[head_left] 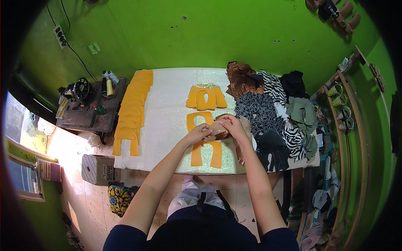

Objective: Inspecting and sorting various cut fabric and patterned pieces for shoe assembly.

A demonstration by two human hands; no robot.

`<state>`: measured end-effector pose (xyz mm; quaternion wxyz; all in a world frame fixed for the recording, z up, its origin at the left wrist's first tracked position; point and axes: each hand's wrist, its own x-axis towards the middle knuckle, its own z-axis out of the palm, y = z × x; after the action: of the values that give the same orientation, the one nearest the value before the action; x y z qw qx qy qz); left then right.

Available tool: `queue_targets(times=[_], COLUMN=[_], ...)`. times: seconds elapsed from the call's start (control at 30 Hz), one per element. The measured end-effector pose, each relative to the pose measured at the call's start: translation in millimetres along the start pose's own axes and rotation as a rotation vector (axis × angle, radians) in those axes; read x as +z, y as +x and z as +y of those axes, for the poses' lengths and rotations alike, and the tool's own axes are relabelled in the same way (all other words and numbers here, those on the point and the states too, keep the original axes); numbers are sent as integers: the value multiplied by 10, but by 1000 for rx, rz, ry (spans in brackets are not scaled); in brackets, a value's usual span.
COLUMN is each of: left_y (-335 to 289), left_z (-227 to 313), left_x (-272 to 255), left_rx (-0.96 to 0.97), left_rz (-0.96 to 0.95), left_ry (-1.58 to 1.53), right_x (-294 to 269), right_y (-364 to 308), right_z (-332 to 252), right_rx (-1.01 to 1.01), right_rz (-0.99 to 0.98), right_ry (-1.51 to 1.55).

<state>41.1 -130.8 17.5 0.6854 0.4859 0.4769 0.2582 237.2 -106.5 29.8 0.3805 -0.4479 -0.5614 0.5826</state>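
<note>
In the head view, a thin brown piece (217, 127) is held just above the white worktop (165, 108), over loose yellow cutouts (195, 121); the left hand (198, 134) appears to pinch its left end with fingers closed together, and the right hand (234, 126) grips its right side between thumb and fingers. Uneven pulling between these two small grips could crease the piece or make it slip. A dropped wrist could push the cutouts askew, and the right forearm could snag the fabric heap (258, 112) beside it.
</note>
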Motion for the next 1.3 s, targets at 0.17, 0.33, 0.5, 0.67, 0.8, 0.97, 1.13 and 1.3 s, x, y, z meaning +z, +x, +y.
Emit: queue_targets(times=[0.17, 0.33, 0.5, 0.67, 0.8, 0.97, 1.13, 1.3], left_y=[63, -59, -192, -228, -230, -240, -323, -359], left_z=[-136, -412, -501, -508, -570, -579, -669, -790], left_x=[-104, -246, -209, -144, -149, -116, -79, -78], left_rx=[59, 156, 41, 23, 8, 65, 187, 251], left_rz=[28, 192, 179, 193, 188, 202, 367, 422], left_ry=[96, 582, 740, 860, 887, 911, 1024, 1020], right_x=[30, 118, 306, 341, 402, 460, 460, 458], right_y=[62, -89, -236, -300, -304, -312, -394, -576], right_z=[104, 293, 531, 669, 575, 518, 447, 557], right_rx=[-6, 304, 288, 164, 251, 290, 324, 215], right_rz=[2, -113, -81, -7, -38, -56, 31, 139], right_ry=[52, -159, -469, -708, -744, -854, -1013, -1154])
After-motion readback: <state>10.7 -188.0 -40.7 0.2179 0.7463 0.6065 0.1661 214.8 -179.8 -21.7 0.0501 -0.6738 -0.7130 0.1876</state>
